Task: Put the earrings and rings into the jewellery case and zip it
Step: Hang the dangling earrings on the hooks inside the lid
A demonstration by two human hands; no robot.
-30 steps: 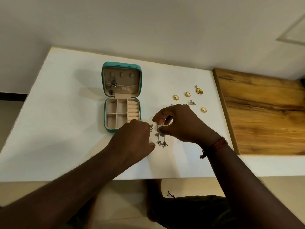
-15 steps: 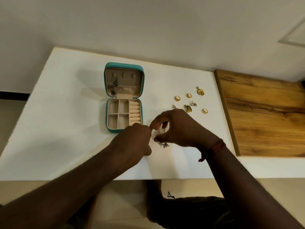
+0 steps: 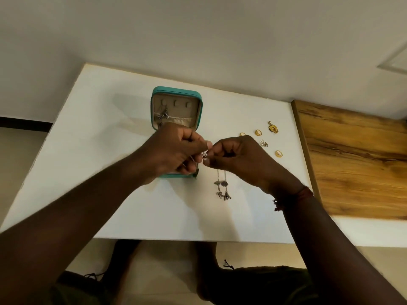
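White desk (image 3: 110, 172), plain wall behind. Left hand (image 3: 176, 150) and right hand (image 3: 237, 157) meet over the front-right corner of the case (image 3: 176, 90), each grip pinched on one small silver earring (image 3: 204, 155). Judgement: I'd work its hook slowly, low over the case. Rings (image 3: 258, 132) lie right of it.

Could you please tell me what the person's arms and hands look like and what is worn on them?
Both arms are bare, no sleeves in view. The right hand has a red thread band at its wrist, with a dark tassel hanging from it. The left hand shows no ring, watch or band.
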